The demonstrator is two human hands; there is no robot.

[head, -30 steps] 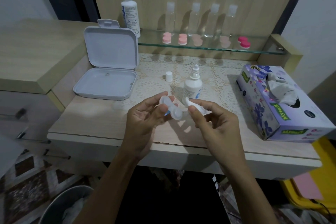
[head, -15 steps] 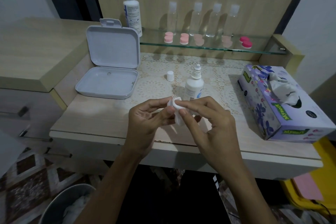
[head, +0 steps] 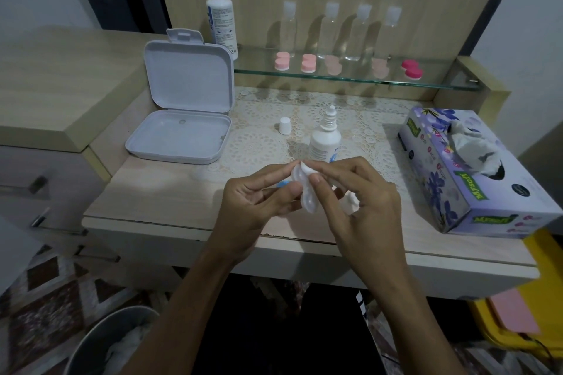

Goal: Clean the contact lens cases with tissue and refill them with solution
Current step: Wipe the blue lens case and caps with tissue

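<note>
Wiping one well of the lens case with tissue, above the table's front edge

The left hand (head: 253,201) pinches the clear contact lens case (head: 304,192), held with its long axis running away from the person; the right hand (head: 359,192) pinches a wad of tissue (head: 306,168) pressed into the far well, so the near well lies just below the right fingertips. The uncapped solution bottle (head: 325,140) stands just behind the hands on the table (head: 158,192), nearer the right hand
</note>
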